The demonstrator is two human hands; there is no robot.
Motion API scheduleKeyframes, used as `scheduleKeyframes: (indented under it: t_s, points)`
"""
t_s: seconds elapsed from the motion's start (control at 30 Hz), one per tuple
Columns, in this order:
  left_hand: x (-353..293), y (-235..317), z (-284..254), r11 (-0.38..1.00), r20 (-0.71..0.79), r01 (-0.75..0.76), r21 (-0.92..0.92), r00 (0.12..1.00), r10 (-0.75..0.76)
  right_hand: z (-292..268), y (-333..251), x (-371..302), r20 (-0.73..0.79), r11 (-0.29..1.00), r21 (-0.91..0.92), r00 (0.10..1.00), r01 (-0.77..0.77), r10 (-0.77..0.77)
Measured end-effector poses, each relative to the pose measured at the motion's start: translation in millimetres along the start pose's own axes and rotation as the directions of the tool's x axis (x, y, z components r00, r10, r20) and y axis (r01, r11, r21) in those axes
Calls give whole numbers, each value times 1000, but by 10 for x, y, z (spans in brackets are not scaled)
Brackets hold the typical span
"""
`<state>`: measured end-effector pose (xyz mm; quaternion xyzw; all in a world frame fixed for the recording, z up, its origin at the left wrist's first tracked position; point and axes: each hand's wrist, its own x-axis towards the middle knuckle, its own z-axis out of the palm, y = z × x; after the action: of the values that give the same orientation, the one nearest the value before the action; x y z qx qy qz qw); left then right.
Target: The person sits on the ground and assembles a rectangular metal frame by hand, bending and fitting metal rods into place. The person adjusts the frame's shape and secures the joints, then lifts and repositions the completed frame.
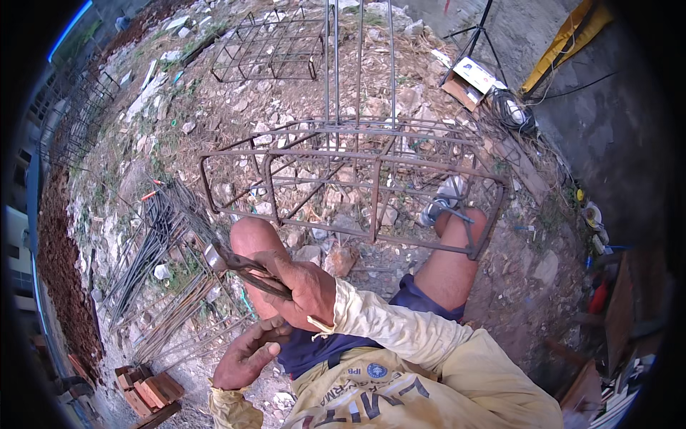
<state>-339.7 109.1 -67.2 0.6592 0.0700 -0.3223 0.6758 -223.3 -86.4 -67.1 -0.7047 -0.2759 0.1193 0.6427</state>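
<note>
My right hand point(307, 292) is closed round the dark handles of a pair of pincers point(250, 270), whose head points left over my left knee. Just below it, my left hand point(246, 355) is held with thumb and fingers apart, and nothing shows in it. In front of my knees lies a rectangular cage of rusty rebar point(375, 193). Several long upright bars point(359, 64) rise from its far side. My right foot, in a grey shoe point(444, 200), shows through the cage's right end.
Rebar rods point(182, 314) and a bundle of dark wire point(161, 214) lie to my left, with red bricks point(146, 392) nearer. Another rebar cage point(271, 53) sits farther off. A box point(471, 79), a coiled cable point(511, 111) and a tripod point(482, 32) stand by the wall at right.
</note>
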Motion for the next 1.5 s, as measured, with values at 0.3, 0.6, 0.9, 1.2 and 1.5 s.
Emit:
scheduleKeyframes:
  t_s: [0.3, 0.6, 0.9, 1.2, 1.5]
  points:
    - [1234, 16, 174, 722, -313, -484, -494, 874, 371, -751, 413, -1384, 167, 887, -374, 921, -270, 351]
    - [1732, -595, 695, 900, 103, 200, -388, 979, -173, -987, 583, -1883, -192, 813, -172, 828, -557, 526]
    - [3025, -1061, 798, 167, 535, -713, 681, 640, 552, -514, 1600, -1344, -491, 661, 294, 484, -691, 724]
    - [3809, -1193, 792, 970, -246, -201, -136, 955, 164, -733, 2787, -1191, -330, 409, 903, 397, -131, 856]
    - [4308, -808, 435, 811, -294, -129, -570, 954, -54, -808, 3198, -791, -418, 479, 878, 496, 6, 761]
